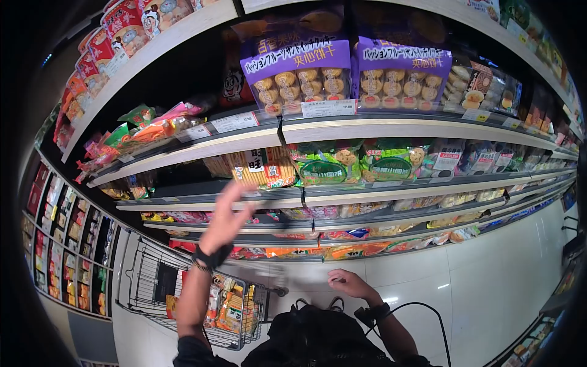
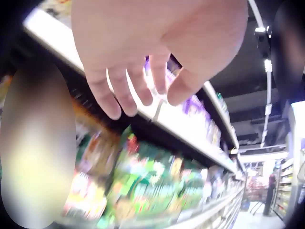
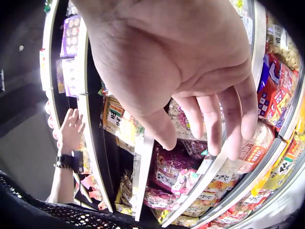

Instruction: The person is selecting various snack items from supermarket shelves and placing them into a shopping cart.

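L hand has fingers extended, grips nothing & is up in front of the shelving, nr a yellow-orange cracker pack at the front edge of the shelf, just L of the green bags. R hand hangs lower, fingers relaxed, also w/o anything in it. Purple cookie bags stand along the next shelf up's front edge; wire cart w/ orange packs is at person's L.
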Demonstrator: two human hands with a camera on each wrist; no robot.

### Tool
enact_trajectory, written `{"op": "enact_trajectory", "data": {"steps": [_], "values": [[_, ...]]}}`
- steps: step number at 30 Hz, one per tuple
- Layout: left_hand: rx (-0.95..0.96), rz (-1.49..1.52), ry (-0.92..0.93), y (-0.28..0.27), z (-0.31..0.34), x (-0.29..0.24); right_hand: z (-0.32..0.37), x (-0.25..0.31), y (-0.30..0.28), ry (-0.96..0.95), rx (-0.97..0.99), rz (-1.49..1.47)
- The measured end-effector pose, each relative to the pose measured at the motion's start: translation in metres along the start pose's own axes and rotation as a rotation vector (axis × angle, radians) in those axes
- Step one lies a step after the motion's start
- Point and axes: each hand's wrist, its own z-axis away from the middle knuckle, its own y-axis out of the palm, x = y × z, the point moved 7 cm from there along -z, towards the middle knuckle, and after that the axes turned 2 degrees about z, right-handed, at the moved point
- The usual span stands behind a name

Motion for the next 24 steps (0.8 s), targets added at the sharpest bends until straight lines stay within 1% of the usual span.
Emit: {"op": "enact_trajectory", "data": {"steps": [1, 2, 4, 6, 8, 9, 10, 11, 12, 13, 14, 15, 17, 18, 20, 21, 23, 24], "values": [[-0.113, 0.086, 0.006, -0.012, -0.028, -0.017, 0.002, 0.002, 0.000, 0.024, 0.000, 0.010], [-0.190, -0.051, 0.261, -0.026, -0.061, -0.040, 0.006, 0.003, -0.001, 0.050, -0.001, 0.020], [-0.394, 0.059, 0.269, -0.043, -0.109, -0.051, 0.016, 0.006, -0.006, 0.040, -0.032, 0.018], [-0.418, 0.083, 0.255, -0.047, -0.146, -0.059, 0.025, 0.006, -0.011, 0.021, -0.064, 0.014], [-0.154, -0.074, -0.158, -0.049, -0.176, -0.030, 0.037, 0.001, -0.021, 0.002, -0.151, 0.015], [-0.175, -0.070, -0.131, -0.044, -0.182, -0.034, 0.042, -0.001, -0.025, 0.024, -0.184, 0.000], [-0.122, -0.148, -0.216, -0.044, -0.191, -0.017, 0.048, 0.002, -0.026, 0.014, -0.184, 0.007], [-0.109, -0.067, -0.175, -0.038, -0.196, -0.003, 0.054, 0.003, -0.031, 0.040, -0.220, 0.027], [-0.094, 0.014, -0.132, -0.031, -0.197, -0.003, 0.059, 0.003, -0.035, 0.066, -0.259, 0.046], [-0.054, 0.062, -0.197, -0.029, -0.198, 0.005, 0.061, 0.004, -0.036, 0.058, -0.265, 0.049], [-0.053, 0.063, -0.191, -0.030, -0.198, 0.008, 0.065, 0.002, -0.038, 0.094, -0.287, -0.006], [0.003, 0.086, -0.155, -0.026, -0.189, -0.009, 0.069, -0.003, -0.038, 0.133, -0.308, -0.063], [0.150, 0.174, -0.104, -0.017, -0.177, -0.029, 0.070, -0.010, -0.038, 0.113, -0.304, -0.046], [0.149, 0.175, -0.107, -0.018, -0.176, -0.027, 0.070, -0.009, -0.037, 0.092, -0.295, -0.028], [0.205, 0.108, 0.025, -0.019, -0.174, -0.029, 0.068, -0.008, -0.034, 0.100, -0.285, -0.016], [0.201, 0.105, 0.022, -0.017, -0.170, -0.028, 0.066, -0.006, -0.033, 0.106, -0.278, -0.004], [-0.095, 0.075, 0.332, -0.032, -0.158, -0.049, 0.061, -0.003, -0.030, 0.099, -0.265, -0.004], [-0.029, 0.001, 0.304, -0.030, -0.156, -0.047, 0.059, -0.002, -0.029, 0.092, -0.259, -0.006]]}}
